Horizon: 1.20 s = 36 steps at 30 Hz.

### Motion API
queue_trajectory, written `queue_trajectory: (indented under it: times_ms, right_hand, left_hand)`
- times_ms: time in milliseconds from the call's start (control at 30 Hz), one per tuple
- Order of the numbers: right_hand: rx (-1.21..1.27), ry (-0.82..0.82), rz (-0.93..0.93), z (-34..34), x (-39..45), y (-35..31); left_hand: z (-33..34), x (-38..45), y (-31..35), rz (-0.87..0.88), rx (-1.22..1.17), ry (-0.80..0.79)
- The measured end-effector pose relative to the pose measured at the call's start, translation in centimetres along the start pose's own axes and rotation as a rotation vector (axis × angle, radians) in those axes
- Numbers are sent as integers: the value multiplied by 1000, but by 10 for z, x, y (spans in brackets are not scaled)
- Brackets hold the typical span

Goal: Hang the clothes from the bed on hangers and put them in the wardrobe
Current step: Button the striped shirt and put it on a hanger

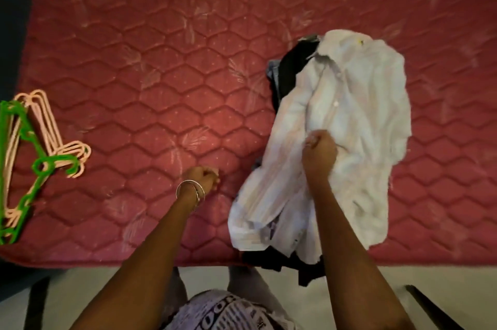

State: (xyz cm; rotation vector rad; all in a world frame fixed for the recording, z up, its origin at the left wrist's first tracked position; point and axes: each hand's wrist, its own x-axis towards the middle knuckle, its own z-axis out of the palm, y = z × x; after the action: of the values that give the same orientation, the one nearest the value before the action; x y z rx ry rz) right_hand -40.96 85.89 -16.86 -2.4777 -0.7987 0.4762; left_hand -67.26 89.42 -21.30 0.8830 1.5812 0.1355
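My right hand (318,153) bunches the white shirt (349,114) hiding dark clothes (293,66); my left hand (203,177) curls on nothing.

Silver bangles (190,192) circle a wrist; pale floor (80,292), perhaps tiled.

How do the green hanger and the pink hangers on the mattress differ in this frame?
The green hanger is a single bright piece with a chain-like, looped outline; the pink hangers are several pale ones with plain smooth bars, stacked together. The green hanger lies on top of the stack, nearer the left edge of the frame, while the pink hangers reach farther right. Both lie flat on the mattress, untouched by either hand.
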Motion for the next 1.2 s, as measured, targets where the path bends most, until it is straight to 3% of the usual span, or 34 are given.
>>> queue_trajectory:
  times_ms: [100, 167, 200, 300, 500, 567, 700, 767, 833, 900, 967, 1000, 1067, 1100, 1133, 1200]
  right_hand:
    - [-306, 327, -31, -48, 48, 15]
    - [-425, 338, -3, -61, 76, 26]
    - [-447, 245, 23, -68, 89, 33]
    - [-234, -148, 33, -80, 116, 44]
    - [463, -76, -59, -84, 64, 8]
    - [528, -297, -128, -82, 42, -2]
    - [557, -1028, -274, -81, -5, -28]
    - [522, -1310, -314, -77, -24, -42]
    - [257, -1500, -386, -69, -38, -59]
    - [-178, -1602, -594, -56, -46, -66]
    - [-577, -1601, -701, -45, -48, -67]
    - [-652, -1573, -659, -41, -44, -69]
    - [-526, -1434, -481, -43, -29, -80]
    - [-370, -1242, -381, -47, -21, -91]
    - [-198, -937, -307, -51, -12, -101]
    - [46, -406, -300, -59, 2, -121]
  left_hand:
    - [42, -6, 30, 40, -29, -22]
    - [55, -5, 50, 51, -31, -22]
    - [61, -7, 60, 45, -29, -21]
    - [77, -15, 74, 13, -101, 4]
    - [80, -26, 124, 83, -315, 7]
    - [85, -27, 149, 109, -354, -46]
    - [94, -25, 186, 20, -192, -143]
    - [96, -26, 189, -60, -97, -203]
    - [87, -28, 185, -68, 49, -242]
    - [72, -30, 175, -67, 88, -212]
    - [51, -29, 161, -34, -19, -116]
    - [40, -32, 157, 21, -85, -79]
    - [17, -42, 157, 175, -162, -63]
    - [3, -49, 161, 262, -148, -64]
    - [-10, -59, 165, 355, -121, -81]
    - [-35, -80, 175, 506, -93, -182]
